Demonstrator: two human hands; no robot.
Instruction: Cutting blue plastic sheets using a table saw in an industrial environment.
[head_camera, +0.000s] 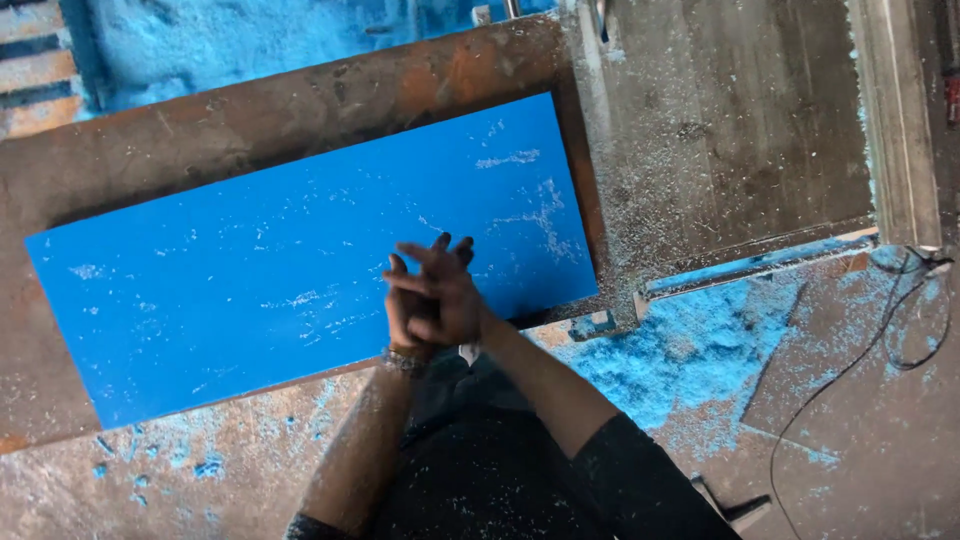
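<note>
— Both hands?
— Pressed together, right hand (450, 295) laid over left hand (408, 315), fingers crossed, gripping nothing.
— And the blue board (290, 250)?
— Flat on the rusty metal table (230, 125), directly under and ahead of the hands, stretching far to the left. Cannot tell whether touched.
— Around it?
— Blue dust (700, 350) heaped on the right, a black cable (860, 360) beyond.

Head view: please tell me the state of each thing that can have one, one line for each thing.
Blue panel: lying flat on the worktable, dusted with pale shavings.
Left hand: pressed against the right hand over the panel, holding nothing.
Right hand: laid across the left hand, holding nothing.
Worktable: rusty, strewn with shavings.
Black cable: lying loose on the floor.
</note>
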